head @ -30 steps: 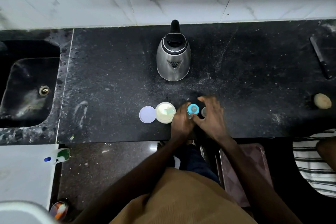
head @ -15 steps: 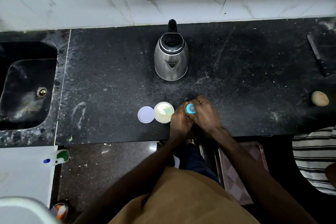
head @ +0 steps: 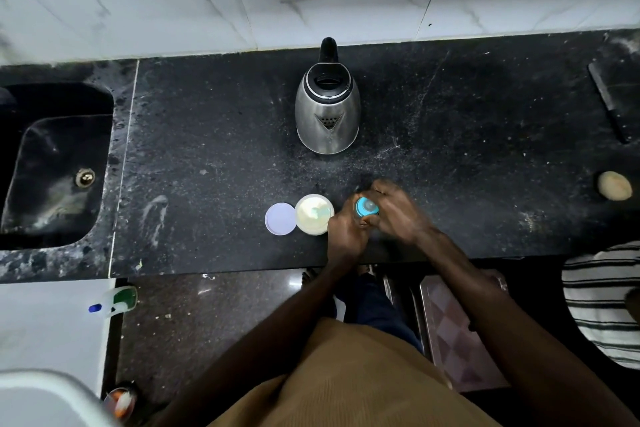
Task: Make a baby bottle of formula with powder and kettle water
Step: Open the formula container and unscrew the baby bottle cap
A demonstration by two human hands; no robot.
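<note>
Both hands clasp the upright baby bottle point(head: 362, 212) near the front edge of the worktop point(head: 207, 149), left hand point(head: 346, 230) round its body, right hand point(head: 398, 215) curled on its blue cap point(head: 369, 206), kettle point(head: 327, 114) straight behind, apart.

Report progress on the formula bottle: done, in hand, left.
Done: the powder tub stands open, its lid beside it. In hand: left hand and right hand both grip the blue-topped bottle; tightening or loosening, unclear. Left: contents are hidden, so the kettle pour may remain; the tub needs closing.
</note>
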